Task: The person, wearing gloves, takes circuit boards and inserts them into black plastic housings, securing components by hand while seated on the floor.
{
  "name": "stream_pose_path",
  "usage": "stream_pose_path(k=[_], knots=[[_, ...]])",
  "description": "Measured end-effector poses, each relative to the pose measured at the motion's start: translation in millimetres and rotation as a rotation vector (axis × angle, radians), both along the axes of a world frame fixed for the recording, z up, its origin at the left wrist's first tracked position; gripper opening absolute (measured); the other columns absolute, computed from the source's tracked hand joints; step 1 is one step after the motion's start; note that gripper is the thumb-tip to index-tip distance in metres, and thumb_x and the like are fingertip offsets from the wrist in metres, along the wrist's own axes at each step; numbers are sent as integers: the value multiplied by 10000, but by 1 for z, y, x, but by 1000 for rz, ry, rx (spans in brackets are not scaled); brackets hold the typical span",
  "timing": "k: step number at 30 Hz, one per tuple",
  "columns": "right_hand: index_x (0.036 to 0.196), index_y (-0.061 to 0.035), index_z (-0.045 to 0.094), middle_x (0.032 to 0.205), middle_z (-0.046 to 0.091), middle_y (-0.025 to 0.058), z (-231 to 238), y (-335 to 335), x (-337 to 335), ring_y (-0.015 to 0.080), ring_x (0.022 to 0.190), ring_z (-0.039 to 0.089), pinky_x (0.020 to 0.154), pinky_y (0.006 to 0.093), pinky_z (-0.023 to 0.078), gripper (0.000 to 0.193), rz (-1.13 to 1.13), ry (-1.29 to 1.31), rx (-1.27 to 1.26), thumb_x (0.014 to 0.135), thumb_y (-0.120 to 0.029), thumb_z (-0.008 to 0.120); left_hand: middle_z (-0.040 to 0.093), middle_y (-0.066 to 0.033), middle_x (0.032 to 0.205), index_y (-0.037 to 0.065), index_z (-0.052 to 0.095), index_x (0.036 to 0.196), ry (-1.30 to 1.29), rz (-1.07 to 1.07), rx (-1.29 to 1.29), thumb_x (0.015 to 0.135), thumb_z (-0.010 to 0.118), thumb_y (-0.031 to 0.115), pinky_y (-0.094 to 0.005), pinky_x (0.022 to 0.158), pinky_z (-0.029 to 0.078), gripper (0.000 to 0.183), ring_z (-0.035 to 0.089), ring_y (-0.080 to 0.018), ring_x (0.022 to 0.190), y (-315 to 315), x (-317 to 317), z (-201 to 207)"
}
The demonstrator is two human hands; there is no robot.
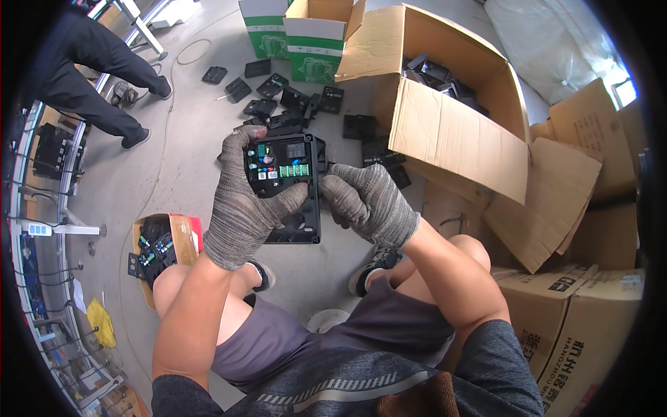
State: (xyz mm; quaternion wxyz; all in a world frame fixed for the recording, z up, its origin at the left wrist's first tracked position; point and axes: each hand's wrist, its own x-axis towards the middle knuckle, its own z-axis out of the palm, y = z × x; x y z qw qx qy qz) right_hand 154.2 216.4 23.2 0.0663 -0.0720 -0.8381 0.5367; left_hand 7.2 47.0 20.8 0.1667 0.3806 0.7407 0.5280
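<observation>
My left hand (243,205), in a grey knit glove, grips the left side of a black plastic housing (306,224), thumb across its front. Set in the housing's upper half is a dark circuit board (274,151) with a green terminal block (294,171) and small components. My right hand (372,205), gloved alike, is closed at the housing's right edge. Its fingers are curled together, and what they pinch, if anything, is hidden. Beyond my hands, several black plastic cases (295,101) lie scattered on the floor.
A large open carton (458,135) of black parts stands at the far right, beside green-and-white boxes (316,59). At left sits a small carton (187,236) holding circuit-board parts. Stacked cartons (549,306) stand by my right knee. Another person's legs (97,76) are at the far left, near a metal-framed rack (62,229).
</observation>
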Motion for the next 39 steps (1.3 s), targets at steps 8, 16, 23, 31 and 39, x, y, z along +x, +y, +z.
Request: stream_pose_path(k=[8,16,23,31,39], knots=[[1130,-22,616,829,673,103,-3,-6,-3,231,698,684,637,337,558,338,-100,399,214,826,-77,754,564,-122,1172,106,346,1401,-404,-70,108,724,897,167,-309,859,573,875,627,-187,1007,1,1,16],[1099,-28,619,825,665,129,4,3,3,275,671,686,608,343,556,324,47,41,39,864,-195,768,558,-120,1178,94,330,1398,-242,-92,124,685,927,198,-328,904,562,935,617,-198,1032,0,-2,-3],[1071,-31,634,839,648,114,0,0,1,251,695,668,640,364,557,309,-116,327,145,825,-156,771,557,-126,1201,93,342,1376,-312,-43,56,691,922,154,-327,897,575,900,618,-197,1068,3,1,12],[1036,-34,637,771,639,124,3,-4,6,274,655,674,598,354,543,296,-83,261,286,816,-167,784,535,-136,1224,91,337,1383,-437,-91,107,682,938,187,-336,902,576,928,611,-201,1076,1,10,15],[981,-9,619,705,632,46,-3,-17,7,87,609,616,533,293,511,177,-188,46,-437,937,-168,682,481,-113,1244,65,333,1396,343,-44,102,672,954,255,-346,988,506,972,571,-207,1120,-2,3,-6]])
